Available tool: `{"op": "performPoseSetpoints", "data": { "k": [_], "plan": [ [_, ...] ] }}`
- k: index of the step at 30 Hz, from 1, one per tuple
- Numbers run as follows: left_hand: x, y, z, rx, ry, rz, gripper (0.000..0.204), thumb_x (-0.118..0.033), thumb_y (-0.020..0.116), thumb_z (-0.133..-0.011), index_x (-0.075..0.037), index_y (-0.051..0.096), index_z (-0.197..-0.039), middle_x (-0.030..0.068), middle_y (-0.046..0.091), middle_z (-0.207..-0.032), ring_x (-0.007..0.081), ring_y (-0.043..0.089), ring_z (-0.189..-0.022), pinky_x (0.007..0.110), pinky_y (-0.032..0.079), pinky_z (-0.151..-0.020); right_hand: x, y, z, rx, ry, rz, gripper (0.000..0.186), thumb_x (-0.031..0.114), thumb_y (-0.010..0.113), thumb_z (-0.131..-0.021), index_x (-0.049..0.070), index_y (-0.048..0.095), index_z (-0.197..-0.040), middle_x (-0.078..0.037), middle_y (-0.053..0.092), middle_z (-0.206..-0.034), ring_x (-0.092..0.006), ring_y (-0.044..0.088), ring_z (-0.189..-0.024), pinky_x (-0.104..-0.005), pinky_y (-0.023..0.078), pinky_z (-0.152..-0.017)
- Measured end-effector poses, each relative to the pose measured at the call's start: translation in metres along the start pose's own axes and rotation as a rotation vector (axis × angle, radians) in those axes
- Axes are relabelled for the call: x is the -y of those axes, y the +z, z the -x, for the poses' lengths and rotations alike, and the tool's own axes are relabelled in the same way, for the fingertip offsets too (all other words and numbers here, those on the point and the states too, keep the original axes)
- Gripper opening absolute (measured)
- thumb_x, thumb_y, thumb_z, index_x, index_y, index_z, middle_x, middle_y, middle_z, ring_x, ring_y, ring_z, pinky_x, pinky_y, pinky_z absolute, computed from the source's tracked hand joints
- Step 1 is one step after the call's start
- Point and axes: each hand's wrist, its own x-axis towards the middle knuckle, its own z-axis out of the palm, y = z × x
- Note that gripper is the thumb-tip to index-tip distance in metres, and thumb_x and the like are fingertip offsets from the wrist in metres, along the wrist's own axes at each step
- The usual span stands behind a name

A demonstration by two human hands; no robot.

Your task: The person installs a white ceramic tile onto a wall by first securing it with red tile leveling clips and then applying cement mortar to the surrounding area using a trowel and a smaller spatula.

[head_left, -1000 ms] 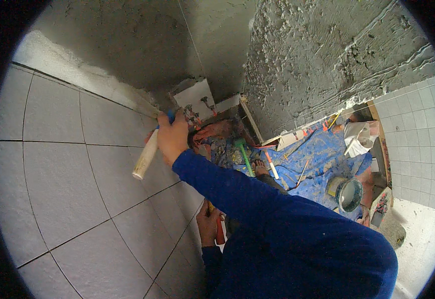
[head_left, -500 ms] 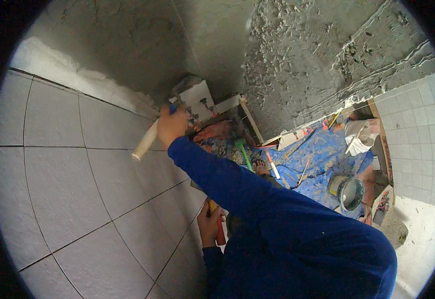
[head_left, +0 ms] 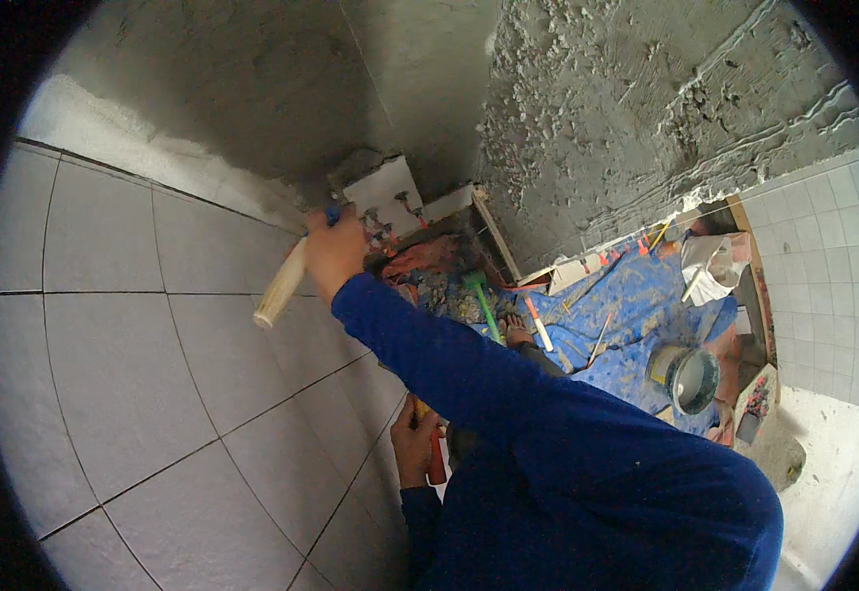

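Note:
My right hand (head_left: 336,254) is closed around the pale, thick handle of a tool (head_left: 282,291), at the top of the tiled wall (head_left: 104,364). A bit of blue shows above my fingers; the tool's head is hidden. Just beyond the hand, a white tile piece (head_left: 383,192) leans in the corner, with several red and dark tile-levelling clips (head_left: 405,204) at its edges. Lower down, beside the tiled wall, my left hand (head_left: 413,451) is closed on a tool with a red handle (head_left: 437,458) and a yellow part. My right sleeve covers some of it.
A blue tarp (head_left: 606,315) spotted with mortar lies below. On it are a green-handled tool (head_left: 483,307), a white-and-orange-handled tool (head_left: 540,323) and a bucket (head_left: 693,382). A white sack (head_left: 715,266) stands by the far tiled wall (head_left: 833,276). Rough mortar wall (head_left: 606,118) rises ahead.
My right hand has moved slightly left, and the free end of the pale handle has dropped a little. My left hand stays in place.

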Motion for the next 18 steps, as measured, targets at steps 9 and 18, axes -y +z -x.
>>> {"op": "performPoseSetpoints", "data": {
  "k": [9, 18],
  "plan": [
    [-0.003, 0.001, 0.001, 0.002, -0.022, 0.028, 0.033, 0.001, 0.058, -0.090, 0.005, 0.062, -0.123, 0.0080, 0.065, -0.090, 0.0157, 0.064, -0.070, 0.031, 0.056, -0.065, 0.011, 0.003, 0.006, -0.058, -0.052, -0.092, 0.044, 0.011, 0.062, -0.092, -0.011, 0.048, -0.128, -0.030, 0.069, -0.097, -0.0459, 0.069, -0.088, -0.0503, 0.053, -0.076],
    [-0.011, 0.000, 0.007, -0.056, 0.014, -0.168, 0.019, 0.004, 0.053, -0.091, 0.002, 0.063, -0.107, 0.0081, 0.063, -0.084, 0.0193, 0.066, -0.066, 0.034, 0.058, -0.061, 0.010, 0.017, 0.014, -0.194, -0.222, 0.129, 0.053, 0.008, 0.062, -0.091, -0.017, 0.042, -0.133, -0.032, 0.069, -0.098, -0.0471, 0.068, -0.091, -0.0498, 0.053, -0.080]
  ]
}}
